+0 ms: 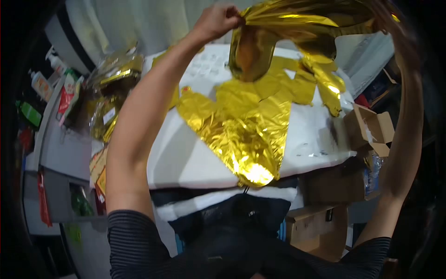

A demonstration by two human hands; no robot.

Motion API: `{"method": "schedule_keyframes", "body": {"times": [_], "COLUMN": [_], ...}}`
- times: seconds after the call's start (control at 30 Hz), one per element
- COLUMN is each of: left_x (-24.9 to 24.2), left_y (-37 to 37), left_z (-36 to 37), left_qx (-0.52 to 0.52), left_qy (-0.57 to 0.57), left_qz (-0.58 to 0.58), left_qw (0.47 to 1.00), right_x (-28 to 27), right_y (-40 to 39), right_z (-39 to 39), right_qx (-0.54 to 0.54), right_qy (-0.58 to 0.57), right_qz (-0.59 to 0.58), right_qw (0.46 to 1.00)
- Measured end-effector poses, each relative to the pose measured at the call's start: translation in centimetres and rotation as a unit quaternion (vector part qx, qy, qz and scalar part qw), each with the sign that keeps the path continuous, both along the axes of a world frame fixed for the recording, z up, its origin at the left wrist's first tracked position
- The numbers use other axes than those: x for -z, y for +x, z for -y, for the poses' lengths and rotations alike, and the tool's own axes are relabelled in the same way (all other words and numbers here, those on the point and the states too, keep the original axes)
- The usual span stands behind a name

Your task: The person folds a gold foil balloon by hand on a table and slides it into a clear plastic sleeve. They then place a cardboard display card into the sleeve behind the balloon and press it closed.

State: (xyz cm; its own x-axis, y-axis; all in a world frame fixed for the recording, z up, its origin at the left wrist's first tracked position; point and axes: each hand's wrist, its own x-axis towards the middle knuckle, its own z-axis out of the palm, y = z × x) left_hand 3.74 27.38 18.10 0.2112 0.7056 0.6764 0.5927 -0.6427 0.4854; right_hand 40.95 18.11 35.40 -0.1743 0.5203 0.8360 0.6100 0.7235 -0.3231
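My left hand (219,21) is raised at the top of the view, its fingers pinched on one end of a shiny gold foil balloon (290,29). The balloon stretches across to my right hand (395,35), whose fingers close on its other end in dim light at the upper right. Its lower parts hang above the table. Beneath it, a flat, crinkled gold foil balloon (241,125) lies with its tip at the near table edge. More gold foil (327,86) lies to the right of it.
A white-covered table (172,162) fills the middle. Plastic-wrapped gold packs (116,69) lie at left, near bottles (42,85) on a side surface. An open cardboard box (369,125) stands at right, and another box (320,230) sits below the table.
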Motion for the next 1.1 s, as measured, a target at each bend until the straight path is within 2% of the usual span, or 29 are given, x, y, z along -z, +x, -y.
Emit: {"method": "schedule_keyframes", "body": {"times": [0.03,0.07,0.1,0.17,0.2,0.23,0.27,0.3,0.37,0.4,0.43,0.5,0.57,0.67,0.83,0.93,1.1], "left_x": [0.4,-0.5,0.5,2.6,3.9,5.0,5.0,5.6,6.5,8.2,9.4,11.3,14.6,16.5,16.3,15.4,16.0], "left_y": [-0.4,-0.4,-1.2,-2.8,-3.4,-3.6,-3.2,-3.0,-2.7,-2.5,-2.2,-1.8,-1.8,-0.2,0.2,0.4,0.4], "left_z": [-0.3,1.9,1.5,0.6,0.1,0.0,1.6,2.5,3.3,2.5,2.2,1.9,0.2,0.7,1.9,2.5,2.2], "left_qx": [-0.093,-0.097,-0.081,-0.053,0.062,0.174,0.163,0.162,0.237,0.221,0.222,0.06,0.07,-0.023,-0.026,-0.057,-0.063], "left_qy": [0.008,-0.13,-0.159,-0.215,-0.181,-0.143,-0.209,-0.215,-0.227,-0.244,-0.248,-0.257,-0.266,-0.309,-0.342,-0.351,-0.347], "left_qz": [-0.048,0.0,0.025,0.077,0.173,0.266,0.353,0.354,0.421,0.449,0.449,0.344,0.327,0.311,0.284,0.207,0.224], "left_qw": [0.994,0.987,0.984,0.972,0.966,0.937,0.897,0.896,0.846,0.831,0.829,0.901,0.904,0.898,0.895,0.912,0.909], "right_x": [0.7,2.2,4.5,9.1,11.6,14.0,16.4,18.9,23.8,25.9,27.8,30.3,31.9,33.6,34.4,34.8,35.4], "right_y": [0.2,1.2,2.4,0.1,-1.4,-2.8,-3.9,-4.8,-5.9,-6.2,-6.5,-6.8,-6.8,-6.4,-6.0,-5.9,-5.7], "right_z": [0.5,0.9,3.1,8.2,10.8,12.7,14.1,15.0,15.7,16.0,16.3,16.9,17.6,18.2,18.7,18.8,19.2], "right_qx": [-0.001,-0.009,0.124,0.0,-0.054,-0.101,-0.143,-0.173,-0.209,-0.201,-0.193,-0.186,-0.172,-0.177,-0.167,-0.163,-0.159], "right_qy": [0.022,0.008,0.216,0.175,0.152,0.126,0.101,0.077,0.052,0.033,0.015,0.002,-0.018,-0.056,-0.092,-0.089,-0.094], "right_qz": [0.005,0.01,0.226,0.202,0.207,0.223,0.236,0.247,0.248,0.244,0.239,0.238,0.241,0.199,0.21,0.207,0.202], "right_qw": [1.0,1.0,0.942,0.964,0.965,0.961,0.956,0.95,0.944,0.948,0.951,0.953,0.955,0.962,0.959,0.961,0.962]}}
